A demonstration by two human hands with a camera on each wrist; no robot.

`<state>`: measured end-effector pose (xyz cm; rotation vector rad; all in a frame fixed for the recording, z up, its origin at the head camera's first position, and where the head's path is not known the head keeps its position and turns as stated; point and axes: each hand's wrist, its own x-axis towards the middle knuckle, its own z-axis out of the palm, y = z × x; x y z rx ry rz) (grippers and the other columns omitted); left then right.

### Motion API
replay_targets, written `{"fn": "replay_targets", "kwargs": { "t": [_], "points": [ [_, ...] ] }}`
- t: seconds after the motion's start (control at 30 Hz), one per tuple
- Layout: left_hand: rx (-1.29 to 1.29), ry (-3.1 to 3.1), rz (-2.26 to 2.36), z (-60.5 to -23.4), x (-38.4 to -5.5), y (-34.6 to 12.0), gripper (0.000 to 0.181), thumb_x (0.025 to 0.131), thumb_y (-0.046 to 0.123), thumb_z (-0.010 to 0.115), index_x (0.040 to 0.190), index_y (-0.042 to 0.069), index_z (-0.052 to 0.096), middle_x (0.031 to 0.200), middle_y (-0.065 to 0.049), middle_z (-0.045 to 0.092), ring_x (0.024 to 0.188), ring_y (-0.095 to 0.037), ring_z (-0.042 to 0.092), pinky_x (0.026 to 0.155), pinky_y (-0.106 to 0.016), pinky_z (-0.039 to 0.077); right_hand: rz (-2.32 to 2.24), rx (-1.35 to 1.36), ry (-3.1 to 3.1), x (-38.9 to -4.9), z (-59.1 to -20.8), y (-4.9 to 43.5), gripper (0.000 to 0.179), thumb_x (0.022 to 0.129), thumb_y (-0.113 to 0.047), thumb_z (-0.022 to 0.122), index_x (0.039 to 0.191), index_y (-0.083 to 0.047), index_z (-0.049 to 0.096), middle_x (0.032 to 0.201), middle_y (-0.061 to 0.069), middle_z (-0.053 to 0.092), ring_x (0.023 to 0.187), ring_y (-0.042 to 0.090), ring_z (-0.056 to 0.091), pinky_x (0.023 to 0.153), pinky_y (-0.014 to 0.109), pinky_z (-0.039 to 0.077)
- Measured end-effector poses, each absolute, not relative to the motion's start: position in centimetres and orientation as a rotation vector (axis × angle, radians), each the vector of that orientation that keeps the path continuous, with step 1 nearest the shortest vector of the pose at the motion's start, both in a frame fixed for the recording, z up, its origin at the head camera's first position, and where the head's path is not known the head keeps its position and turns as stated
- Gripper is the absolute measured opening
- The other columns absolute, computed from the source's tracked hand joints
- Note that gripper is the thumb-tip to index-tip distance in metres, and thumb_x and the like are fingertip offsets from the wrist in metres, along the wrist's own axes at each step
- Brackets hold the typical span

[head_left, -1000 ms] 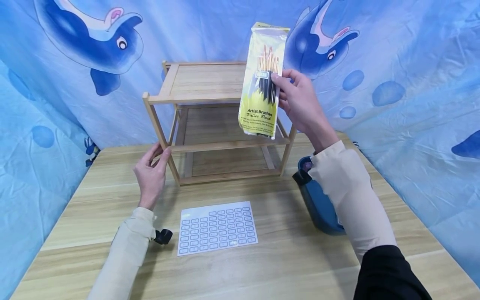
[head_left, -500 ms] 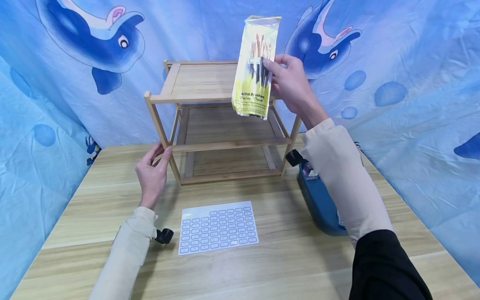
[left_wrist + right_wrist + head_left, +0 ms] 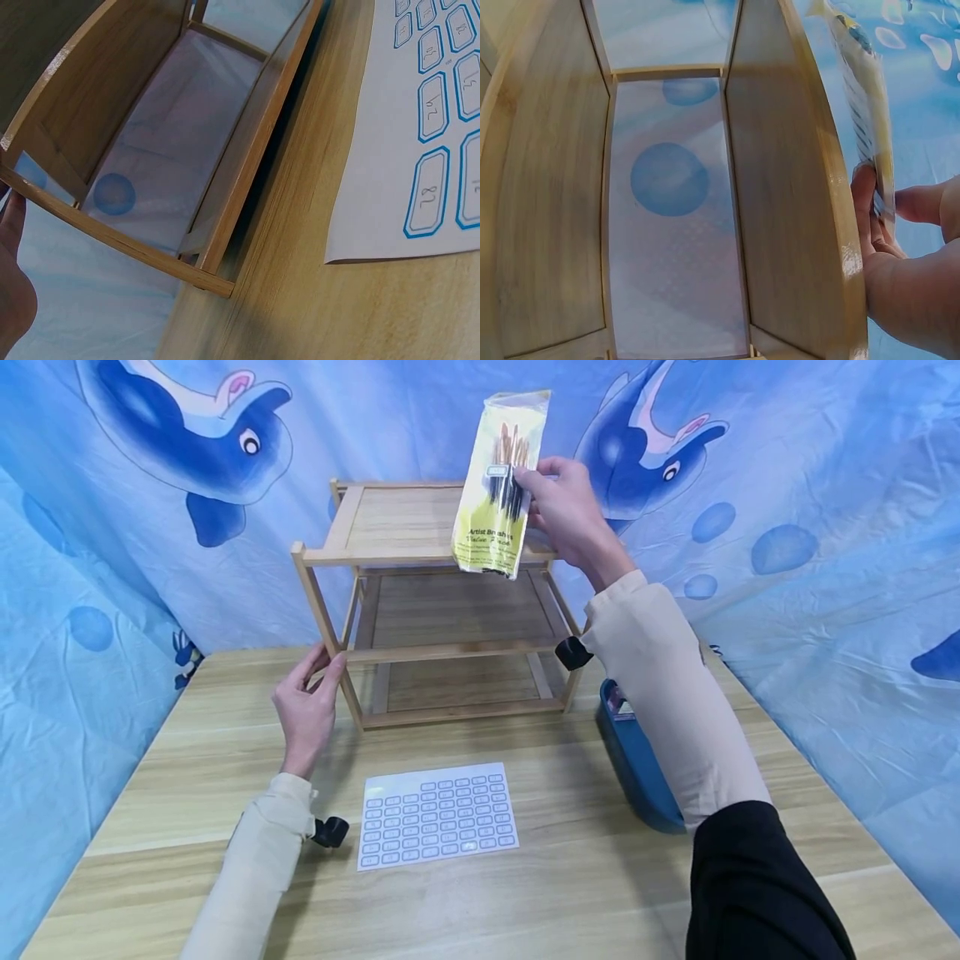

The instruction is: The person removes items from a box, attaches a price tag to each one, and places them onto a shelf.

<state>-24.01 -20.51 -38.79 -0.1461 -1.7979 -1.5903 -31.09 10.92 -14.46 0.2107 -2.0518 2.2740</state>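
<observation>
My right hand [image 3: 570, 514] pinches the right edge of a pack of artist brushes [image 3: 495, 531], thumb in front and fingers behind. The clear and yellow pack stands nearly upright over the front of the top shelf of a wooden rack [image 3: 450, 652]; a small label sits on its middle. In the right wrist view the pack [image 3: 870, 97] shows edge-on beside the shelf boards. My left hand [image 3: 306, 710] grips the rack's left front leg at the middle shelf's height; in the left wrist view only part of this hand [image 3: 13, 277] shows.
A white sheet of blue-framed number labels [image 3: 438, 817] lies on the table [image 3: 555, 893] before the rack. To the right stands a blue bin [image 3: 637, 768], partly hidden by my right sleeve, with a small item inside. A blue dolphin-print cloth [image 3: 825, 485] hangs behind.
My right hand has carried the brush pack left and upward, from the rack's right side to over the top shelf's front. The left hand stays on the leg.
</observation>
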Motion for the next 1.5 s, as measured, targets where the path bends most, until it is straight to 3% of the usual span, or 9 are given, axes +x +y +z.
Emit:
{"fn": "replay_targets", "kwargs": {
  "t": [0.3, 0.5, 0.67, 0.9, 1.0, 1.07, 1.23, 1.37, 1.5],
  "points": [
    [-0.148, -1.785, -1.614, -38.6, -24.0, -20.4, 0.035, 0.099, 0.013, 0.073, 0.132, 0.003, 0.069, 0.118, -0.016, 0.072, 0.104, -0.009, 0.068, 0.093, -0.025, 0.055, 2.226, 0.172, -2.121, -31.8, -13.8, 10.3, 0.013, 0.107, -0.007, 0.055, 0.116, 0.001, 0.050, 0.120, 0.014, 0.062, 0.091, 0.021, 0.067, 0.083, 0.029, 0.059],
    [-0.138, -1.779, -1.621, -38.5, -24.2, -20.2, 0.035, 0.098, 0.015, 0.074, 0.130, 0.003, 0.071, 0.115, -0.016, 0.073, 0.102, -0.009, 0.068, 0.089, -0.023, 0.055, 2.186, 0.117, -2.209, -32.1, -13.7, 10.3, 0.028, 0.104, -0.003, 0.052, 0.130, 0.006, 0.055, 0.128, 0.015, 0.061, 0.100, 0.025, 0.069, 0.085, 0.028, 0.058],
    [-0.153, -1.768, -1.627, -38.6, -24.1, -20.2, 0.034, 0.099, 0.015, 0.073, 0.130, 0.002, 0.071, 0.115, -0.015, 0.073, 0.103, -0.010, 0.069, 0.090, -0.024, 0.055, 2.154, 0.121, -2.309, -32.3, -13.7, 10.0, 0.040, 0.104, -0.002, 0.055, 0.143, 0.002, 0.048, 0.131, 0.016, 0.062, 0.105, 0.026, 0.068, 0.085, 0.028, 0.059],
    [-0.156, -1.777, -1.616, -38.8, -24.0, -20.4, 0.035, 0.099, 0.016, 0.073, 0.131, 0.002, 0.070, 0.117, -0.015, 0.073, 0.104, -0.010, 0.068, 0.090, -0.023, 0.055, 1.986, 0.216, -2.440, -32.1, -14.0, 9.7, 0.041, 0.104, -0.002, 0.055, 0.145, 0.002, 0.050, 0.131, 0.019, 0.064, 0.104, 0.025, 0.069, 0.084, 0.028, 0.059],
    [-0.157, -1.785, -1.601, -38.8, -24.0, -20.4, 0.035, 0.099, 0.015, 0.073, 0.131, 0.003, 0.070, 0.117, -0.016, 0.073, 0.103, -0.009, 0.068, 0.089, -0.022, 0.055, 1.879, 0.244, -2.503, -32.0, -14.0, 9.6, 0.042, 0.104, -0.004, 0.056, 0.145, 0.001, 0.052, 0.128, 0.019, 0.067, 0.099, 0.022, 0.071, 0.076, 0.025, 0.059],
    [-0.158, -1.787, -1.595, -38.8, -24.0, -20.5, 0.034, 0.099, 0.014, 0.072, 0.131, 0.003, 0.070, 0.117, -0.017, 0.073, 0.103, -0.008, 0.069, 0.089, -0.022, 0.055, 1.810, 0.248, -2.548, -31.9, -13.9, 9.5, 0.040, 0.104, -0.006, 0.057, 0.144, 0.000, 0.055, 0.124, 0.018, 0.069, 0.092, 0.020, 0.071, 0.064, 0.021, 0.057],
    [-0.152, -1.791, -1.588, -38.9, -24.0, -20.5, 0.034, 0.099, 0.014, 0.072, 0.131, 0.002, 0.070, 0.118, -0.015, 0.073, 0.103, -0.008, 0.068, 0.090, -0.022, 0.055, 1.665, 0.244, -2.635, -32.1, -13.9, 9.3, 0.044, 0.102, -0.006, 0.060, 0.146, -0.001, 0.054, 0.123, 0.016, 0.069, 0.077, 0.013, 0.065, 0.048, 0.020, 0.044],
    [-0.150, -1.786, -1.596, -38.9, -24.0, -20.4, 0.034, 0.099, 0.015, 0.072, 0.131, 0.002, 0.070, 0.116, -0.012, 0.073, 0.104, -0.009, 0.068, 0.090, -0.022, 0.055, 1.521, 0.229, -2.685, -32.5, -14.0, 9.0, 0.045, 0.100, -0.008, 0.063, 0.145, -0.002, 0.056, 0.125, 0.013, 0.067, 0.079, 0.012, 0.061, 0.055, 0.020, 0.047],
    [-0.155, -1.777, -1.607, -38.9, -24.0, -20.4, 0.034, 0.099, 0.016, 0.072, 0.131, 0.003, 0.070, 0.114, -0.008, 0.073, 0.103, -0.009, 0.069, 0.091, -0.023, 0.055, 1.278, 0.230, -2.738, -32.7, -14.2, 8.9, 0.032, 0.098, -0.013, 0.068, 0.128, -0.002, 0.068, 0.118, 0.009, 0.064, 0.090, 0.011, 0.057, 0.070, 0.021, 0.047]
  ]
}}
